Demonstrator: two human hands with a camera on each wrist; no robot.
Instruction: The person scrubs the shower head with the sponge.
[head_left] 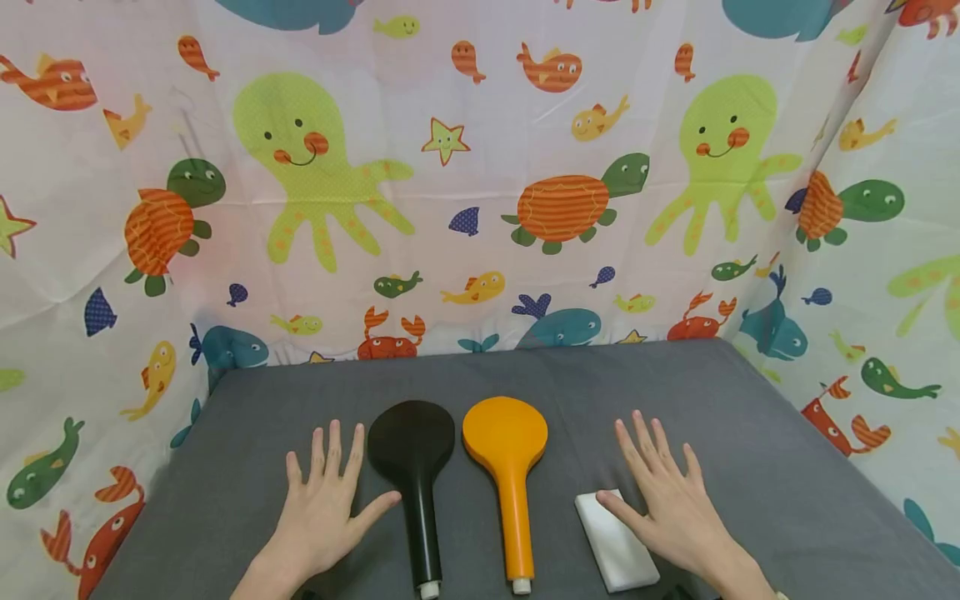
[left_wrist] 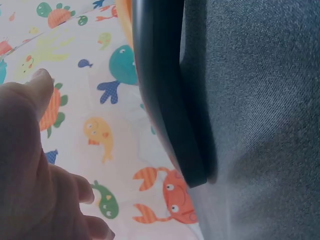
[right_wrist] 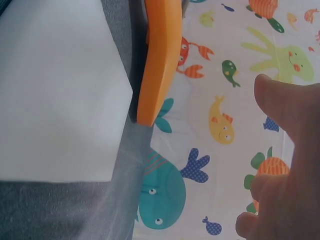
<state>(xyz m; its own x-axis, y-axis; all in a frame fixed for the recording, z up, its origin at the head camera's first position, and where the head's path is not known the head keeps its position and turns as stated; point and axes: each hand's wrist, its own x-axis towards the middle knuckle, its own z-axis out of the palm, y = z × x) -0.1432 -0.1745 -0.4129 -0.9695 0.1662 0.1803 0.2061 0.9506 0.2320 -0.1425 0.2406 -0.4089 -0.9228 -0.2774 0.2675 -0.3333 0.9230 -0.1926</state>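
Note:
Both hands are held over the table with fingers spread, holding nothing. My left hand is just left of a black shower head, its thumb pointing toward the handle. To the right of that lies an orange shower head, handle toward me. My right hand overlaps the upper right part of a flat white rectangular block in the head view. In the left wrist view the black shower head runs past the hand. The right wrist view has the white block large at the left.
A grey cloth covers the tabletop. Behind it and along both sides hangs a white curtain printed with sea animals. Both shower heads have a pale end piece on the handle, near the front of the table.

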